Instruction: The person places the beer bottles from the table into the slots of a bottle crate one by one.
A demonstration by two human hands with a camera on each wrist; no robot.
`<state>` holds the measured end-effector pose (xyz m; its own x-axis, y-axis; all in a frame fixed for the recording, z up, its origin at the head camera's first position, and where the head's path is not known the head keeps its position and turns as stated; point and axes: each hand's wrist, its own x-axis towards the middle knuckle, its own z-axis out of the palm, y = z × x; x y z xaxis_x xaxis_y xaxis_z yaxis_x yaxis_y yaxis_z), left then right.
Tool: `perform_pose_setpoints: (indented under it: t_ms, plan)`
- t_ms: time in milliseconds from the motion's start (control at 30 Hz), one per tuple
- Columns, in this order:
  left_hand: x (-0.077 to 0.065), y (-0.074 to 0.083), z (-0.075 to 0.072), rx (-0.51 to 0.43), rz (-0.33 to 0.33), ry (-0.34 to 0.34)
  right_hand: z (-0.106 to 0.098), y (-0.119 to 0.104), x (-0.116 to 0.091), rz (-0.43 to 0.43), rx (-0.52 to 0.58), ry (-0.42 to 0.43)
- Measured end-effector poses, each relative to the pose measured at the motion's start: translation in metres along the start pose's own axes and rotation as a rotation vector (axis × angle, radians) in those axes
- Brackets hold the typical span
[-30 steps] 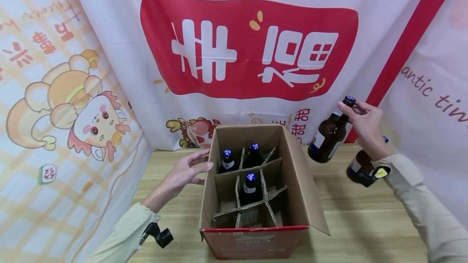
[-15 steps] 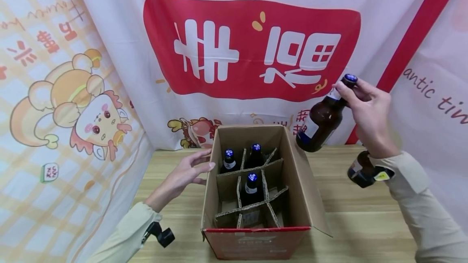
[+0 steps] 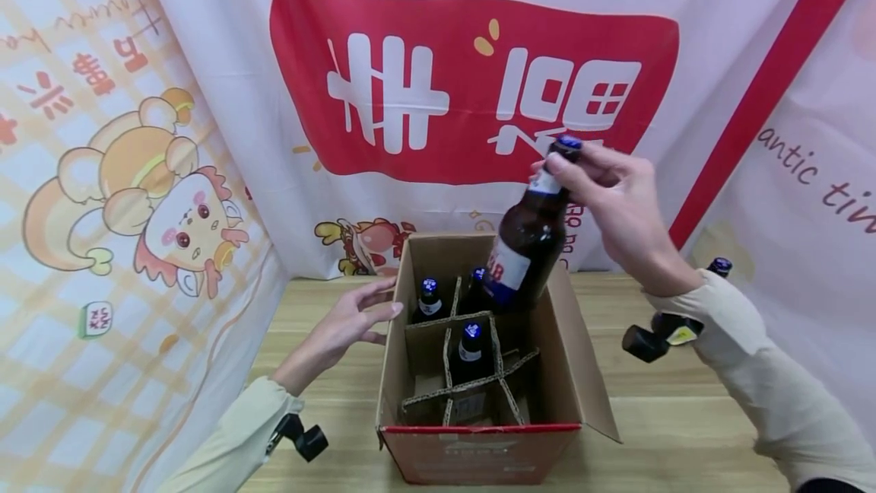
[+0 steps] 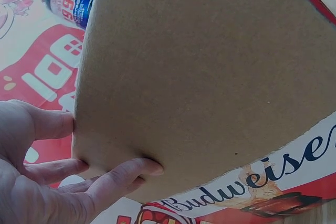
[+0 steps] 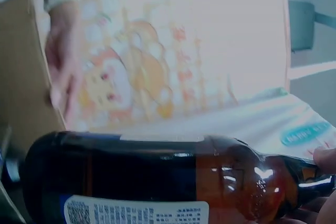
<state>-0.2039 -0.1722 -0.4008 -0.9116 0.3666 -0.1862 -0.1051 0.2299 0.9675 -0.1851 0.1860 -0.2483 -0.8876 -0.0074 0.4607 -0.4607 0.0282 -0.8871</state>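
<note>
My right hand [image 3: 619, 204] grips a brown glass beer bottle [image 3: 528, 246] by the neck, just under its blue cap. The bottle tilts, its base over the back right of the open cardboard box [image 3: 564, 341]. In the right wrist view this bottle [image 5: 147, 177] lies across the foreground, with fingertips at its neck. My left hand [image 3: 345, 326] rests against the box's left side. In the left wrist view its fingers [image 4: 126, 174] touch the brown flap [image 4: 210, 87], and the thumb meets the flap's edge. Inside stand three capped bottles, one being the front bottle [image 3: 471, 356].
Cardboard dividers [image 3: 503, 383] split the box into compartments. Another bottle [image 3: 720, 266] stands on the wooden table [image 3: 657, 432] to the right, mostly hidden behind my right wrist. The right flap [image 3: 595, 379] hangs outward. Printed cloths [image 3: 479, 204] hang behind and at both sides.
My right hand has carried the bottle up and then left, from beside the box to over its back right part. The left hand has stayed at the box's side.
</note>
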Motion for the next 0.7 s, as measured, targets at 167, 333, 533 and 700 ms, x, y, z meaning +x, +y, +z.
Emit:
perform_pose_setpoints:
  t_ms: [167, 333, 533, 700]
  plan:
    - [0.000, -0.002, 0.000, -0.013, -0.003, -0.005, 0.030, 0.010, -0.004, 0.059, -0.147, -0.124]
    - [0.001, -0.003, -0.001, -0.003, -0.003, -0.002, 0.059, 0.023, -0.009, 0.087, -0.198, -0.212]
    - [0.001, -0.002, -0.001, -0.007, -0.014, 0.005, 0.085, 0.042, -0.013, 0.159, -0.214, -0.285]
    - [0.002, -0.001, -0.001, -0.014, -0.008, 0.004, 0.101, 0.063, -0.015, 0.162, -0.230, -0.347]
